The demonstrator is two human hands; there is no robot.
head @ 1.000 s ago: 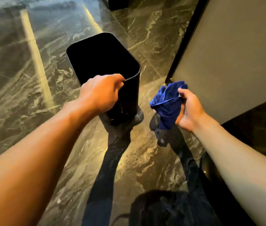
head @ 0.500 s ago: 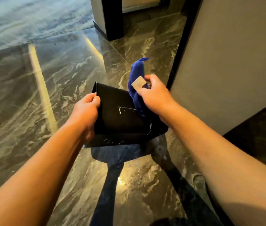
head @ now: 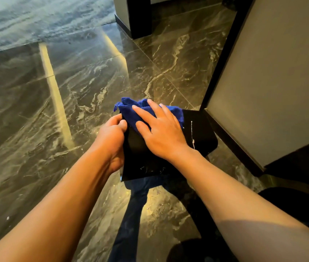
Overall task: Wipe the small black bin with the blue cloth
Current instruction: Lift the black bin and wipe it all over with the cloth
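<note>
The small black bin (head: 201, 133) is tipped on its side above the floor, one flat wall facing up, with pale streaks and specks on it. My left hand (head: 112, 140) grips its left edge. My right hand (head: 161, 133) lies flat, fingers spread, pressing the blue cloth (head: 129, 112) onto the upper part of that wall. The cloth bunches out past my fingertips at the bin's far edge. The bin's opening is hidden.
Glossy dark marble floor (head: 74, 91) lies all around. A beige panel with a dark frame (head: 274, 76) stands close on the right, almost touching the bin. A dark pillar base (head: 138, 17) is farther back. Dark trouser legs (head: 131, 214) show below the bin.
The bin went from upright on the floor to tipped on its side in my left hand. My right hand brought the cloth over and flattened it onto the bin's wall.
</note>
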